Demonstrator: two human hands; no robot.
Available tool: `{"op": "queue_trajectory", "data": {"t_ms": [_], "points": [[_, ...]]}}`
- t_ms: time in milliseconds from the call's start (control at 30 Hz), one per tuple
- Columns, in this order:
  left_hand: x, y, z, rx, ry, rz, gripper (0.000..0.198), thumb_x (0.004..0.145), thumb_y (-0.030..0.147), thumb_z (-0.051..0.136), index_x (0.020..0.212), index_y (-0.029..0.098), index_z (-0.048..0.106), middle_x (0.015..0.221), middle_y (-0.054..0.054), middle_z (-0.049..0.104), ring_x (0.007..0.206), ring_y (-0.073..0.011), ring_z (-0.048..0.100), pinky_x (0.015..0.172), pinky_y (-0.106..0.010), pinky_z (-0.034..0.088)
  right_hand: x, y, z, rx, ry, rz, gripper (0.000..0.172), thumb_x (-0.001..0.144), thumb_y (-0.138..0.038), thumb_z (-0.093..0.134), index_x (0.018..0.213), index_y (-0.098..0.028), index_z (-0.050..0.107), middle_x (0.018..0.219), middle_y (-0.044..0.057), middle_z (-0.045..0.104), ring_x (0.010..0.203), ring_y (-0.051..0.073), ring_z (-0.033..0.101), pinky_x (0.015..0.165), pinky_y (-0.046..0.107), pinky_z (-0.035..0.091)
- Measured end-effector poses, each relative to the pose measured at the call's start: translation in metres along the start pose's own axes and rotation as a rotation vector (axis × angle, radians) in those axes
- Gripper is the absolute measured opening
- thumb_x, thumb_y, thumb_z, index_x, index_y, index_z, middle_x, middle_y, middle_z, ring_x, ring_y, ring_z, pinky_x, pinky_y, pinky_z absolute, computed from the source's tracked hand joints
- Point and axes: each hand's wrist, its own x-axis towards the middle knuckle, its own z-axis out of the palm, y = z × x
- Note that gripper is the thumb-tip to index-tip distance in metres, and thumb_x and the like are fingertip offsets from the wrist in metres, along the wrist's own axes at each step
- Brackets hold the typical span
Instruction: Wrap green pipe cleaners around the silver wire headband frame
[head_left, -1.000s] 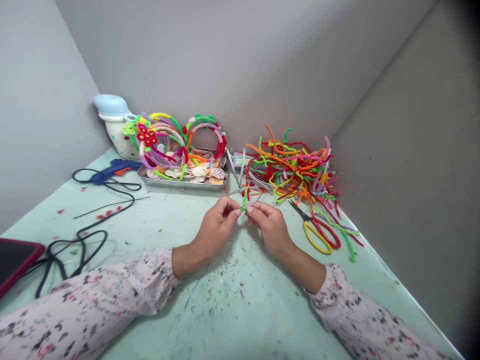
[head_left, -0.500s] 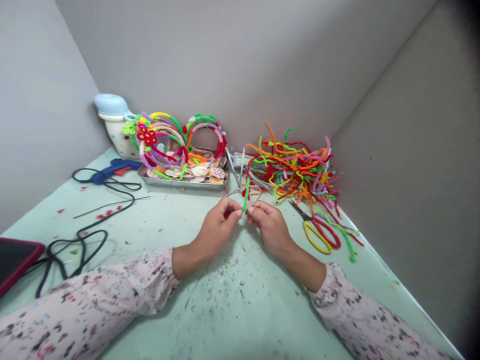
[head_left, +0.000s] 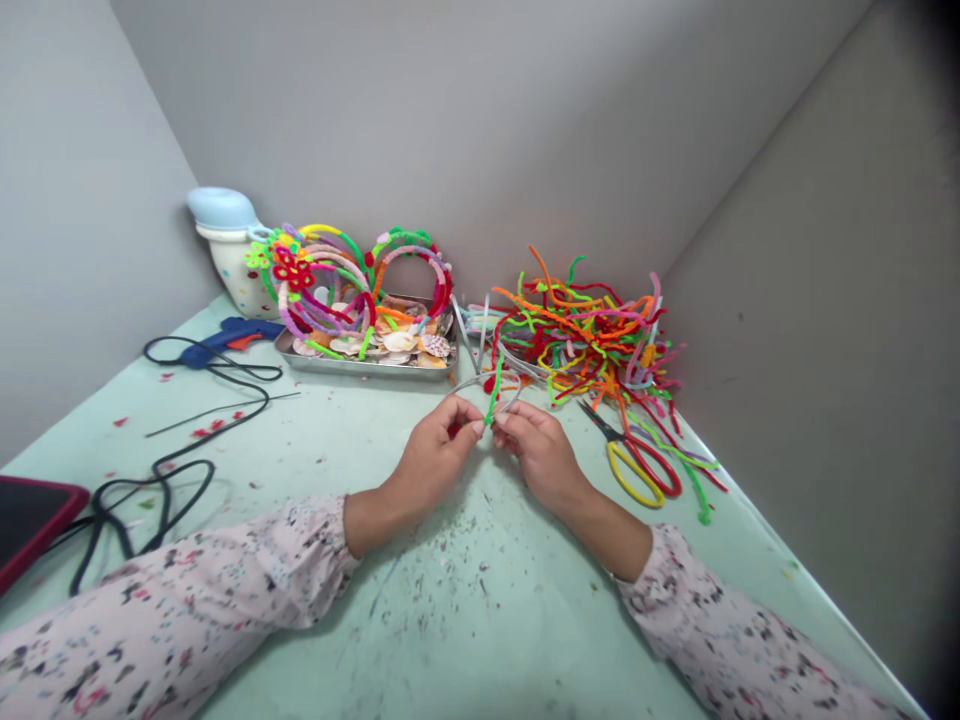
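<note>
Green pipe cleaner (head_left: pixel 495 388): its lower end sits at the meeting fingertips of the left hand (head_left: pixel 435 450) and the right hand (head_left: pixel 541 452), and its free length rises from there, pointing away from the person and leaning slightly right. Its long axis runs nearly straight, crossing the space framed by a thin grey band (head_left: pixel 518 384) that curves just beyond the fingers.

The left thumb and forefinger are pinched together at the green stem's base, with no visible gap. The right thumb and forefinger are likewise closed, on the grey band where it comes down to them; whether they also grip the green stem cannot be told. The other fingers of both hands are curled under.

The stem's lowest part is hidden by the fingertips, as are the ends of the band. A bit of red shows inside the left hand's curl, too covered to identify. Beyond the fingers to the right, a tangled pile of pipe cleaners (head_left: pixel 592 330) hides its own underside; scissors (head_left: pixel 637 465) lie nearer, right of the right fingers. Well left of the fingers, a dark-screened device (head_left: pixel 34 520) is cut off by the picture's edge.
</note>
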Motion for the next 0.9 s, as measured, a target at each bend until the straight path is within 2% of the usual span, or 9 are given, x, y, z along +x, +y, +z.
{"op": "queue_trajectory", "data": {"t_ms": [233, 433, 700, 900], "points": [[-0.0004, 0.0032, 0.0009, -0.032, 0.003, -0.029, 0.008, 0.081, 0.026, 0.057, 0.08, 0.018, 0.056, 0.065, 0.004, 0.051, 0.053, -0.0092, 0.04, 0.053, -0.022, 0.035, 0.0006, 0.0015, -0.001, 0.059, -0.024, 0.009, 0.016, 0.079, -0.033, 0.061, 0.071, -0.019, 0.06, 0.061, -0.003, 0.054, 0.057, 0.012, 0.046, 0.057, 0.025, 0.037], [0.0004, 0.0024, 0.0005, 0.021, -0.01, -0.026, 0.015, 0.082, 0.027, 0.055, 0.09, 0.017, 0.062, 0.065, 0.003, 0.055, 0.055, -0.0105, 0.044, 0.056, -0.023, 0.037, 0.0006, -0.0007, 0.0001, 0.138, -0.001, 0.015, 0.018, 0.081, -0.035, 0.06, 0.073, -0.019, 0.061, 0.063, -0.003, 0.055, 0.056, 0.011, 0.046, 0.055, 0.023, 0.035], [0.0021, 0.0031, -0.0005, 0.033, -0.006, 0.004, 0.016, 0.081, 0.025, 0.056, 0.088, 0.015, 0.066, 0.08, -0.002, 0.066, 0.07, -0.0137, 0.055, 0.066, -0.025, 0.043, 0.0026, 0.0011, 0.0, 0.142, 0.004, 0.043, 0.02, 0.082, -0.035, 0.06, 0.07, -0.019, 0.06, 0.062, -0.003, 0.054, 0.054, 0.009, 0.044, 0.052, 0.022, 0.032], [0.0029, 0.0017, -0.0011, 0.007, 0.002, -0.016, 0.016, 0.079, 0.025, 0.057, 0.088, 0.016, 0.067, 0.083, -0.003, 0.067, 0.07, -0.0141, 0.056, 0.064, -0.025, 0.043, 0.0024, 0.0015, -0.0003, 0.113, -0.001, 0.041, 0.022, 0.083, -0.036, 0.06, 0.07, -0.019, 0.059, 0.061, -0.002, 0.053, 0.054, 0.01, 0.044, 0.052, 0.022, 0.032]]}}
